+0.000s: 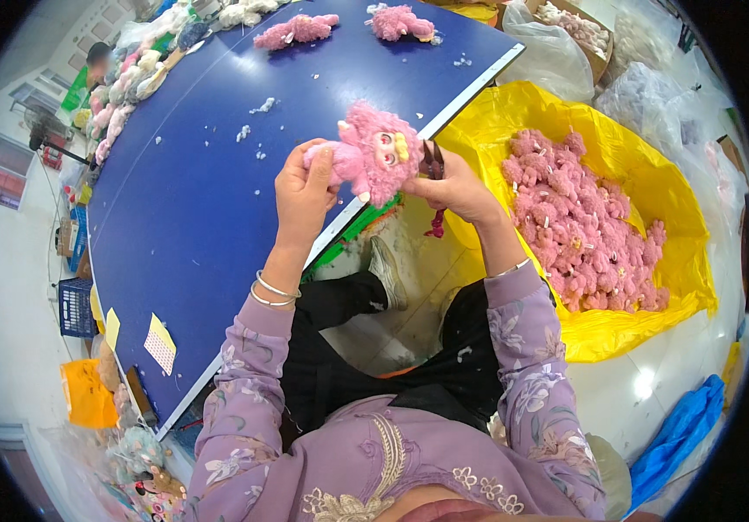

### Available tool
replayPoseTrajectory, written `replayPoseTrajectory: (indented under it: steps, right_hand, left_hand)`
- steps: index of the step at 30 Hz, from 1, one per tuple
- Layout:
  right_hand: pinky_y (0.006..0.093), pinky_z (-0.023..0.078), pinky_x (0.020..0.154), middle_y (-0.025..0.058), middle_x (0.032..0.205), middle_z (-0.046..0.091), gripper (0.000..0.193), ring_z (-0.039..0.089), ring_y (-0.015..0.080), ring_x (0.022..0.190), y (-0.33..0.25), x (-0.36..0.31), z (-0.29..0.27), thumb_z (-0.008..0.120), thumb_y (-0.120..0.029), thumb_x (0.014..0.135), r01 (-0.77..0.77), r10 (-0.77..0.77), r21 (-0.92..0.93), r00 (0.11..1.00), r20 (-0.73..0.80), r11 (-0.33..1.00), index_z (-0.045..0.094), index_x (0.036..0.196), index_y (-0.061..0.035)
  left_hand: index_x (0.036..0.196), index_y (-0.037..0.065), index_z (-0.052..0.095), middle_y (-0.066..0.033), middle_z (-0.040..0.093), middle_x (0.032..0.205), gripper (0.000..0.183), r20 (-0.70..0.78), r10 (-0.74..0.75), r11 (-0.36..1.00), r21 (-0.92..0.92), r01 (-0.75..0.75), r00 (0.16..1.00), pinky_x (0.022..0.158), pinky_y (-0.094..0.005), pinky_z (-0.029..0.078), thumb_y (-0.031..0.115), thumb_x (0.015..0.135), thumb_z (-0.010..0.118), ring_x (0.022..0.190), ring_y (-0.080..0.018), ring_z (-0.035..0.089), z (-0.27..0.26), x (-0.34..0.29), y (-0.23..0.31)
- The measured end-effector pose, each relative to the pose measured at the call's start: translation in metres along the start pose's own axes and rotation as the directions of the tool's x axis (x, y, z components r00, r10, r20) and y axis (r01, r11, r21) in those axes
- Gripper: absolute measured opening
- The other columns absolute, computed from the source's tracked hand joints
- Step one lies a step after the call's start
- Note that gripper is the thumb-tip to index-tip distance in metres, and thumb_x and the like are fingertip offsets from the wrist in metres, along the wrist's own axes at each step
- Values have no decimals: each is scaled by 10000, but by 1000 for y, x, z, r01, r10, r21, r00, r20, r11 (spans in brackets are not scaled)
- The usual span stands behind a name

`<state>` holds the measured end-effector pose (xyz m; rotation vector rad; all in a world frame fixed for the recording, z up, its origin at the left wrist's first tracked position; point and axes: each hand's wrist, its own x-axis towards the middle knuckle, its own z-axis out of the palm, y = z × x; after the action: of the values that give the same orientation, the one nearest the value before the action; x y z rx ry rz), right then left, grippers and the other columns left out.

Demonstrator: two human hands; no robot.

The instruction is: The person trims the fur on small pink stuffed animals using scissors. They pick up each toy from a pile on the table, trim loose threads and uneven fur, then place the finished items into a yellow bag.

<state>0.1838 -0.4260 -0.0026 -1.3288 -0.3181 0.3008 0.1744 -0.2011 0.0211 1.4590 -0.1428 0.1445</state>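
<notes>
A fluffy pink plush doll (pixel 379 150) with a pale face and a yellow mouthpiece is held above the edge of the blue table (pixel 209 217). My left hand (pixel 303 187) is closed round its lower body. On the other side, my right hand (pixel 460 187) has its fingers against the doll's head. The same hand holds a dark red tool (pixel 432 162) that looks like a small pair of scissors; a magenta wrapped end (pixel 435 224) hangs below the palm. My right fingers partly hide the tool.
Two pink plush dolls (pixel 296 31) lie at the table's far side, among white fluff scraps (pixel 263 105). A yellow bag (pixel 688 252) full of pink plush dolls stands at my right. A sticker sheet (pixel 160 345) lies near left. Plush toys line the far left edge, near another person (pixel 97 63).
</notes>
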Motion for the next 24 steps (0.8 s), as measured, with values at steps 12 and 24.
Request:
replayPoseTrajectory:
  steps: [12, 24]
  right_hand:
    - [192, 261, 396, -41, 670, 560, 161, 362, 10, 449, 14, 8, -15, 612, -219, 902, 92, -2, 232, 933, -359, 968, 607, 844, -69]
    - [213, 278, 414, -32, 638, 514, 201, 378, 41, 459, 38, 14, -21, 539, -234, 921, -43, -6, -108, 911, -412, 993, 578, 848, -51]
  left_hand:
    - [1103, 35, 561, -3, 565, 740, 237, -102, 38, 999, 40, -34, 994, 447, -190, 370, 217, 952, 579, 564, -43, 496, 18, 5, 8]
    - [1107, -4, 627, -137, 640, 1111, 301, 463, -23, 823, 511, -246, 886, 872, -307, 484, 181, 871, 606, 1026, -178, 604, 90, 118, -27]
